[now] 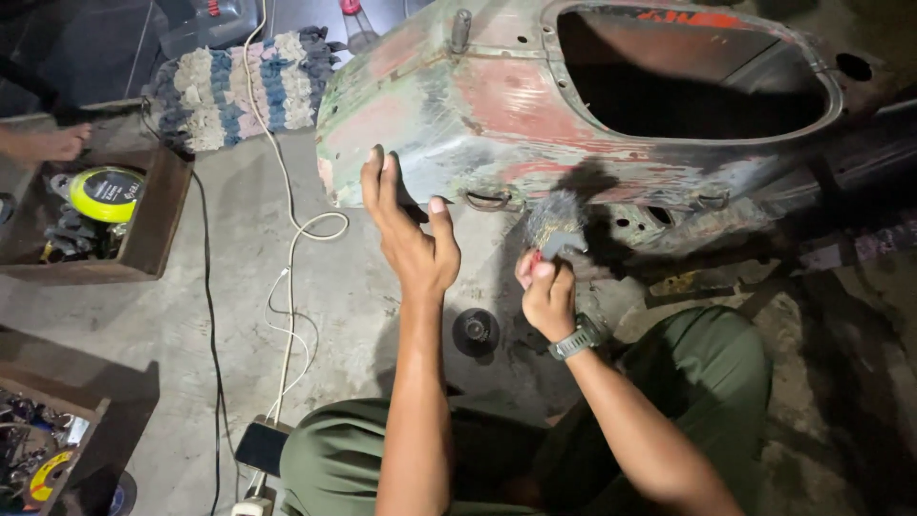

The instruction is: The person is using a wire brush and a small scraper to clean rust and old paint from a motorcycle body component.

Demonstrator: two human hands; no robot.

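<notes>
My left hand (406,229) is raised with its fingers apart and holds nothing; its fingertips lie against the lower edge of a worn metal body shell (478,105) with patchy red and green paint. My right hand (546,291), with a wristwatch on the wrist, is closed on the red handle of a wire brush (554,225). The bristles touch the underside of the shell near a small metal loop (488,200).
A round black disc (475,331) lies on the concrete floor between my arms. White and black cables (287,239) run across the floor at left. A wooden box (143,239) holds a yellow-green reel. A striped cloth (244,81) lies behind it. Another person's bare foot (43,143) rests at far left.
</notes>
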